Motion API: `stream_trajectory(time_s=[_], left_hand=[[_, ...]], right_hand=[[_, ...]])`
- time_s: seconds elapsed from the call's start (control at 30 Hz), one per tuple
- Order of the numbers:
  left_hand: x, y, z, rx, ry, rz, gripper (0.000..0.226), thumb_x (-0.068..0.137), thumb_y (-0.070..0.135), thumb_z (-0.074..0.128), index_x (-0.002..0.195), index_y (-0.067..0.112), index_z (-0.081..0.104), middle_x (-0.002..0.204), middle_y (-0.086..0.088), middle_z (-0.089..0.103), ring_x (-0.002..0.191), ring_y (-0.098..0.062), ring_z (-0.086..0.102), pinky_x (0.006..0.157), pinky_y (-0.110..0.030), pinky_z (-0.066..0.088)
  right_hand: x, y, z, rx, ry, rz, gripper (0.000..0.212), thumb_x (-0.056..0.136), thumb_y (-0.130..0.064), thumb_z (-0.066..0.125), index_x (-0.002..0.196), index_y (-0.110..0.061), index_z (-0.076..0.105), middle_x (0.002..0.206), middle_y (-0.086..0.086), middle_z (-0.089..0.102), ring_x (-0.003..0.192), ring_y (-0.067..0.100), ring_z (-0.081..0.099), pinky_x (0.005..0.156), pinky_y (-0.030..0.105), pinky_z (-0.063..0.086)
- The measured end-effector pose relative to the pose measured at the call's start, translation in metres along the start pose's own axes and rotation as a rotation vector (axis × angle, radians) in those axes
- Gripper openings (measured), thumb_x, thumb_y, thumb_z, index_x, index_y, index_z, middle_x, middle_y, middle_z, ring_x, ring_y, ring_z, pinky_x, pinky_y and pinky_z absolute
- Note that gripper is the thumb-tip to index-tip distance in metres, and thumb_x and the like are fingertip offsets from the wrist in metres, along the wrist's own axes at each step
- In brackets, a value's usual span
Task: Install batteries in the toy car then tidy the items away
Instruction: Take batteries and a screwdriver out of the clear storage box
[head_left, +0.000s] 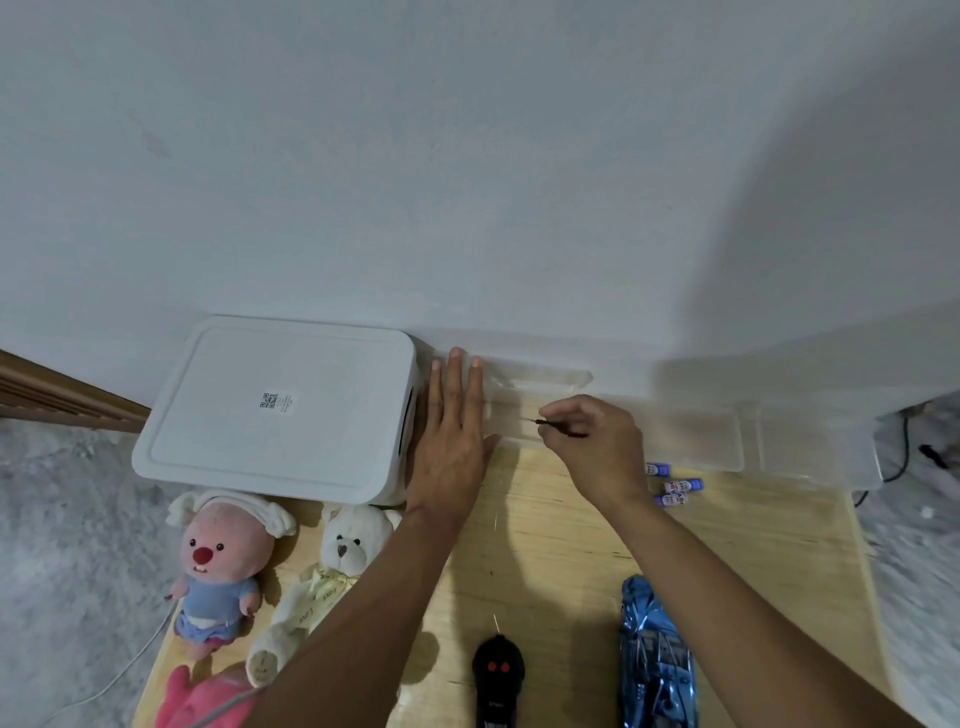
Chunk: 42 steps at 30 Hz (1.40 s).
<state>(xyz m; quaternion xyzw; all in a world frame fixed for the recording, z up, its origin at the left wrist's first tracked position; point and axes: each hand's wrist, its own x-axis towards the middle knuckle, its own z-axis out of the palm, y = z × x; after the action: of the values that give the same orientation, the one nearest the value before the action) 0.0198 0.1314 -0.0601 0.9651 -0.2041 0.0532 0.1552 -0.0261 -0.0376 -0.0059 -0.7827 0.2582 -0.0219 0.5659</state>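
**Two hands at the clear box by the wall**

Two bare arms reach across the wooden table (561, 545) to its far edge, where a clear plastic box (701, 441) lies along the white wall. The left hand (452, 441) is laid flat, fingers straight and close together, over the left end of that box, just beside a white lidded storage bin (280, 405); it holds nothing. The right hand (597, 447) is curled, its thumb and fingertips pinching a thin dark tool (545, 422), perhaps a small screwdriver, with the point aimed left over the clear box. Whether the tip touches the plastic I cannot tell.

Three batteries (680, 486) with purple labels lie on the table just beside the right wrist, near the box's front wall; one is partly hidden by the wrist. The toy car (654, 670), shiny blue, sits at the near edge of the table under the right forearm, well apart from both hands. A black remote (497, 670) with two red buttons lies to its left.

On the left of the table lie a pink-faced plush (218, 566) in blue, a white teddy bear (343, 551) and a pink plush (197, 696).
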Motion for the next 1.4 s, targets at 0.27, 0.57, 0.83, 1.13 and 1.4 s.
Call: stream_trajectory(time_s=[0.27,0.57,0.83,1.13,1.4], left_hand=[[-0.002,0.003,-0.005,-0.010,-0.031,-0.007,0.104,0.093,0.029,0.074,0.163,0.011,-0.001,0.172,-0.019,0.001,0.159,-0.039,0.000,0.125,-0.049,0.030],[-0.001,0.002,-0.007,-0.034,-0.046,-0.011,0.104,0.093,0.030,0.075,0.163,0.011,0.001,0.172,-0.019,0.000,0.158,-0.037,-0.002,0.125,-0.044,0.018],[-0.002,0.001,-0.008,-0.061,-0.044,-0.002,0.107,0.092,0.033,0.078,0.163,0.013,0.001,0.172,-0.019,0.000,0.159,-0.039,-0.001,0.125,-0.048,0.028],[-0.031,0.006,-0.013,-0.138,-0.038,-0.055,0.068,0.103,0.038,0.057,0.160,0.013,0.028,0.168,-0.019,0.017,0.158,-0.034,0.017,0.092,-0.040,0.058],[-0.053,-0.001,0.001,0.037,-0.113,-0.055,0.064,0.101,0.033,0.061,0.152,0.003,0.040,0.160,-0.025,0.037,0.152,-0.037,0.033,0.092,-0.041,0.060]], right_hand=[[0.001,-0.038,-0.021,0.316,0.033,-0.032,0.022,0.093,-0.014,0.071,0.109,-0.028,0.077,0.096,-0.009,0.077,0.099,0.004,0.073,0.094,0.022,0.054],[0.001,-0.047,-0.024,0.408,-0.051,0.157,0.037,0.097,-0.001,0.043,0.108,-0.025,0.069,0.072,-0.002,0.056,0.061,0.011,0.049,0.063,0.025,0.050],[0.018,-0.005,-0.015,-0.896,0.052,-0.493,0.040,0.096,-0.037,0.062,0.134,-0.025,0.059,0.112,0.003,0.053,0.066,0.029,0.064,0.058,0.032,0.048],[0.016,0.014,-0.012,-0.835,-0.059,-0.520,0.025,0.093,-0.034,0.068,0.114,-0.027,0.057,0.115,-0.008,0.057,0.067,0.022,0.064,0.065,0.038,0.056],[0.002,0.039,-0.004,-0.836,-0.176,-0.429,0.027,0.095,-0.034,0.065,0.121,-0.029,0.060,0.126,-0.009,0.055,0.074,0.027,0.068,0.069,0.037,0.055]])
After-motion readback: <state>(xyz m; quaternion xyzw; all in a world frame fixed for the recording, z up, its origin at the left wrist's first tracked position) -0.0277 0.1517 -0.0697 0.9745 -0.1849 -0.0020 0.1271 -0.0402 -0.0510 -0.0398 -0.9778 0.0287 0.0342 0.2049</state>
